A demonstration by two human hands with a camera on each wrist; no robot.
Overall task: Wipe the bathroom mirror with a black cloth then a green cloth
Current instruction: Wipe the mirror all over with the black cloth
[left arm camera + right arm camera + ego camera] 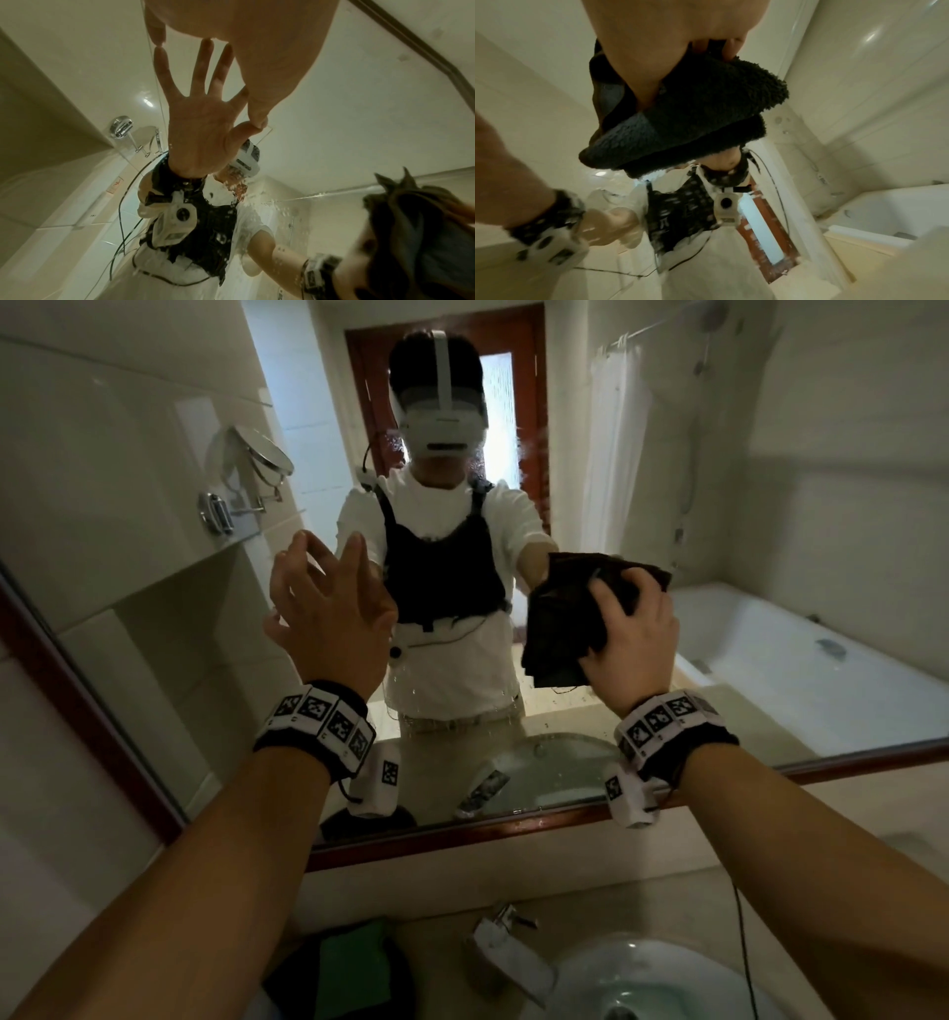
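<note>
The wall mirror (pixel 770 454) fills the upper part of the head view, and water drops streak its lower middle. My right hand (pixel 634 634) grips a bunched black cloth (pixel 560 629) and holds it against the glass, right of my reflection. In the right wrist view, that hand (pixel 654 40) curls its fingers round the fluffy black cloth (pixel 693 121). My left hand (pixel 328 593) is spread open with its fingertips on the glass; the left wrist view shows the hand (pixel 244 24) meeting its mirrored palm. A green cloth (pixel 354 963) lies on the counter at the bottom left.
A white sink (pixel 642 978) with a chrome faucet (pixel 508 942) sits below the mirror's dark red wooden frame (pixel 462 839). The glass reflects a bathtub, a shower curtain and a round shaving mirror. A thin cable (pixel 744 942) hangs over the counter at the right.
</note>
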